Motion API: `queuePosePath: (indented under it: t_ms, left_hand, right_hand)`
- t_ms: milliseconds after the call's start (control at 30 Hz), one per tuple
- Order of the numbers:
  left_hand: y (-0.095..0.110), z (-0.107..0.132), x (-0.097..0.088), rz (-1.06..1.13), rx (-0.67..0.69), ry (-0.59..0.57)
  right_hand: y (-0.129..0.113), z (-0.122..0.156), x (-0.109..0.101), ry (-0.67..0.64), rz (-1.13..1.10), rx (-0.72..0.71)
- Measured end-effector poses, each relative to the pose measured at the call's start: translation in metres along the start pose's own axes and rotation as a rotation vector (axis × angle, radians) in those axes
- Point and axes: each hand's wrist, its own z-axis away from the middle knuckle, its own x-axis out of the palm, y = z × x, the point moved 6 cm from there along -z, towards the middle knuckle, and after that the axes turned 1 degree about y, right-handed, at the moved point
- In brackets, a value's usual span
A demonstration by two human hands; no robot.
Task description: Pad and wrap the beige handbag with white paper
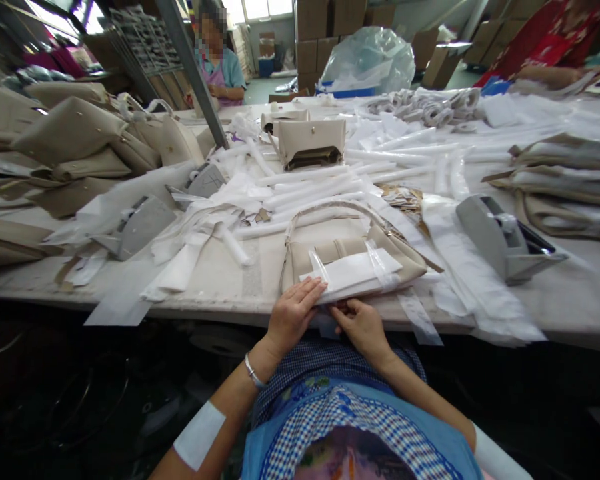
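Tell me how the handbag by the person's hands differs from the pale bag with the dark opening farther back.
White paper and clear strips lie on the handbag; none shows on the pale bag.
The left hand rests at the handbag's paper; no hand touches the pale bag.
The pale bag shows a dark opening; the handbag shows none.
Both are beige.

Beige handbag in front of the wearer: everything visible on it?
The beige handbag looks like smooth leather, with a slim handle arching over it on the far side. It lies at the near edge of the table. A white sheet covers part of its near side, with two clear strips across it. The left hand rests at the sheet's corner; the right hand is at the lower edge, contact unclear.
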Motion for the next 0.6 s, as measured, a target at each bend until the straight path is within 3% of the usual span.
queuePosePath:
  t_ms: [167, 367, 600]
  left_hand:
    - [0.008, -0.002, -0.007, 0.076, -0.053, -0.040]
    - [0.006, -0.001, -0.001, 0.082, -0.103, 0.158]
    - [0.004, 0.002, 0.003, 0.041, -0.062, 0.177]
  right_hand:
    - [0.002, -0.006, 0.003, -0.023, -0.001, 0.040]
    - [0.004, -0.005, 0.003, -0.001, 0.038, 0.028]
    - [-0.016, -0.005, 0.000, -0.002, 0.296, -0.078]
